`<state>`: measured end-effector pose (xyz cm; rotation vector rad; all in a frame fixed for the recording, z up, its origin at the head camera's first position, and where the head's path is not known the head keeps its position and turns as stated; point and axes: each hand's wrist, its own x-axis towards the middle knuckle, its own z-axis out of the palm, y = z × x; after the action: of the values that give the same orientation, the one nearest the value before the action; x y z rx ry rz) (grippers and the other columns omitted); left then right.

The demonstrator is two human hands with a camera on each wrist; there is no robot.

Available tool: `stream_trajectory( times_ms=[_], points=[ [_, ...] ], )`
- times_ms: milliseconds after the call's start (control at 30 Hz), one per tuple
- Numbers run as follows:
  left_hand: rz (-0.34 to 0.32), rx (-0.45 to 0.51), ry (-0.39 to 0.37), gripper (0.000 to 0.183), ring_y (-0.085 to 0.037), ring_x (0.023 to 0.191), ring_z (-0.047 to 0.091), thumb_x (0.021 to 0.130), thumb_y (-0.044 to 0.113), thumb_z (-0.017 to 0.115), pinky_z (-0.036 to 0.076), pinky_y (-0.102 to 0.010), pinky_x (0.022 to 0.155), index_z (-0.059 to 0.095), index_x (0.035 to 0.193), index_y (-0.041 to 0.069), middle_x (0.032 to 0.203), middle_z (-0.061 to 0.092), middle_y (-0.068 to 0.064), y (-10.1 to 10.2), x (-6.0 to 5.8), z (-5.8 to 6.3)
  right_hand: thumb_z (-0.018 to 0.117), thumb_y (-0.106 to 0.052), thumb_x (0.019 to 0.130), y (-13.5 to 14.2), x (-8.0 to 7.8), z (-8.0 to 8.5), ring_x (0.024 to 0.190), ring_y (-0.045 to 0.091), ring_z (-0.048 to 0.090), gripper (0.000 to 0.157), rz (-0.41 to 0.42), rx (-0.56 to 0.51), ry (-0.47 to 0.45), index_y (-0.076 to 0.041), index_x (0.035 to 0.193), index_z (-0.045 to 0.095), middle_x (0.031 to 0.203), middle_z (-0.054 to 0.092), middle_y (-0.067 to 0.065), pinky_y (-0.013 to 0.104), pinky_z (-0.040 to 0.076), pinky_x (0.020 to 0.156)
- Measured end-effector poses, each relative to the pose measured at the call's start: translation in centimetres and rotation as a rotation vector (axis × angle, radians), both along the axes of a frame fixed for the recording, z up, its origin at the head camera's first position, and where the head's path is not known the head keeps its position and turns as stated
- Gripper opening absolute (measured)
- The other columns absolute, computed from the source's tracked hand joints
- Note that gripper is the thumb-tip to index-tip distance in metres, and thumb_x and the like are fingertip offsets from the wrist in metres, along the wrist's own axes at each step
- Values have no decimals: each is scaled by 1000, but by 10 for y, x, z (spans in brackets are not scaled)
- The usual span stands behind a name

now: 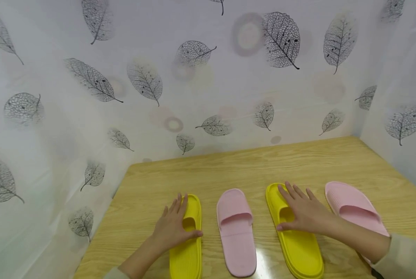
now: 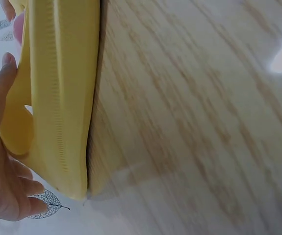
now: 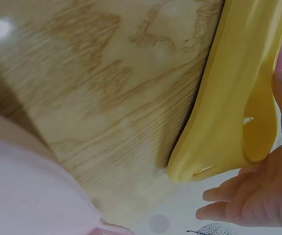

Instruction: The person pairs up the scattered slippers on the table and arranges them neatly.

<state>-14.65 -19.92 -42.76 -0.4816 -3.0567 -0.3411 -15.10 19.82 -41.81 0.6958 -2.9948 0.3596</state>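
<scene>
Two yellow slippers [image 1: 186,259] are lying on the table [image 1: 229,168] before me, one pink slipper [image 1: 239,248] sitting between them, another [image 1: 351,199] at right. The left hand [image 1: 171,228] is spanning the left yellow one, the right hand [image 1: 306,213] the right, both spread wide. Only the left wrist view is showing ribbing [image 2: 57,88] along a side.

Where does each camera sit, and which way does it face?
Head: worn on the head, facing forward and down at the tabletop; left hand, right hand, forearms show.
Left wrist: on that wrist, facing the left yellow slipper; left hand shows.
Right wrist: on that wrist, facing the right yellow slipper; right hand shows.
Wrist views share the tabletop.
</scene>
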Motion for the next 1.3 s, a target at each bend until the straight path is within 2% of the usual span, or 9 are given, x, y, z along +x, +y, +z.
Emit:
stream_trajectory(
  times_ms=[167, 300, 400, 633, 800, 933, 1100, 1300],
  points=[
    [4, 32, -47, 116, -40, 139, 25, 70, 69, 66, 26, -57, 109, 17, 150, 2, 155, 18, -21, -1, 0, -2, 64, -72, 68, 0, 0, -3, 128, 54, 35, 113, 4, -50, -36, 6, 143, 30, 147, 24, 35, 67, 32, 98],
    [27, 72, -101, 114, -40, 140, 24, 70, 69, 65, 41, -62, 94, 18, 151, 5, 155, 19, -19, -2, 2, -3, 68, -67, 68, 0, 2, -4, 125, 56, 36, 111, 6, -98, -66, 7, 141, 32, 145, 25, 38, 65, 37, 94],
    [43, 91, -131, 112, -40, 140, 23, 70, 70, 64, 45, -65, 84, 20, 151, 7, 155, 19, -18, -2, 3, -3, 72, -62, 68, -2, 4, -4, 125, 59, 33, 107, 4, -144, -93, 9, 139, 35, 142, 26, 41, 67, 36, 94],
    [63, 135, -142, 110, -41, 141, 20, 70, 69, 66, 40, -67, 91, 24, 149, 6, 155, 19, -19, -2, 4, -7, 81, -44, 67, -5, 6, -7, 123, 66, 24, 101, 8, -278, -140, 14, 136, 36, 138, 23, 47, 72, 28, 95],
    [60, 241, -139, 107, -45, 140, 16, 70, 61, 73, 25, -65, 105, 28, 147, 2, 153, 19, -25, -3, 4, -12, 84, -37, 65, -7, 5, -11, 120, 69, 24, 99, 7, -316, -121, 16, 134, 36, 135, 23, 49, 73, 28, 95],
    [58, 311, -121, 104, -47, 140, 15, 69, 53, 77, 16, -65, 108, 31, 145, -1, 152, 20, -28, -2, 4, -15, 85, -33, 64, -8, 5, -13, 120, 70, 22, 98, -10, -345, -126, 16, 134, 37, 136, 22, 50, 74, 27, 93],
    [67, 368, -98, 102, -48, 139, 15, 69, 48, 80, 14, -67, 108, 32, 144, -2, 150, 22, -29, 0, 3, -19, 86, -29, 63, -10, 4, -14, 121, 70, 20, 96, -57, -401, -138, 14, 134, 39, 136, 22, 49, 76, 26, 92],
    [113, 423, -106, 104, -46, 140, 14, 66, 48, 81, 11, -64, 110, 34, 144, 0, 151, 23, -27, 2, 3, -22, 87, -28, 63, -12, 5, -14, 122, 70, 19, 95, -107, -448, -153, 11, 135, 40, 138, 21, 48, 77, 25, 91]
  ],
)
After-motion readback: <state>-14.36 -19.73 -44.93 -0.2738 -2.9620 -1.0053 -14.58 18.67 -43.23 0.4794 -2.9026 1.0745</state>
